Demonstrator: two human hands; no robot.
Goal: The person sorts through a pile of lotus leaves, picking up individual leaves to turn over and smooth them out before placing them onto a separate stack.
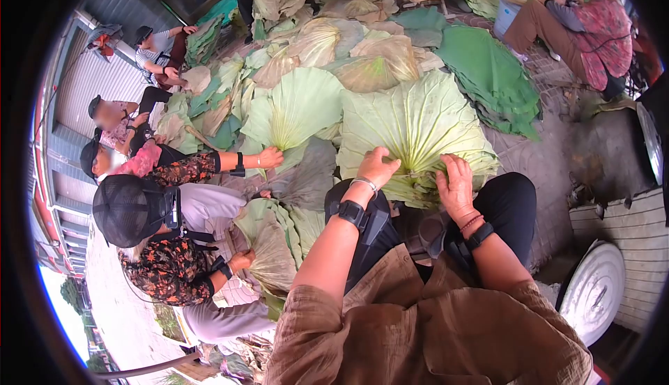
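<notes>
A broad pale-green lotus leaf (418, 124) lies spread in front of my knees, its ribs fanning out from the near edge. Layered leaf edges show beneath that near side. My left hand (378, 169) grips the near edge at the left, fingers bent. On the right, my right hand (456, 184) holds the same edge, with its fingers over the leaf. Just left of my leaf, a co-worker's hand (270, 157) touches another pale lotus leaf (300, 110). That person's other hand (242, 260) is on a greyish leaf (272, 252).
A spread of dried leaves (317, 43) covers the ground ahead. Darker green leaves (488, 71) are stacked at the right. Several people sit around the pile. A round metal lid (594, 293) stands near my right side, and a seated person (589, 33) is at the far right.
</notes>
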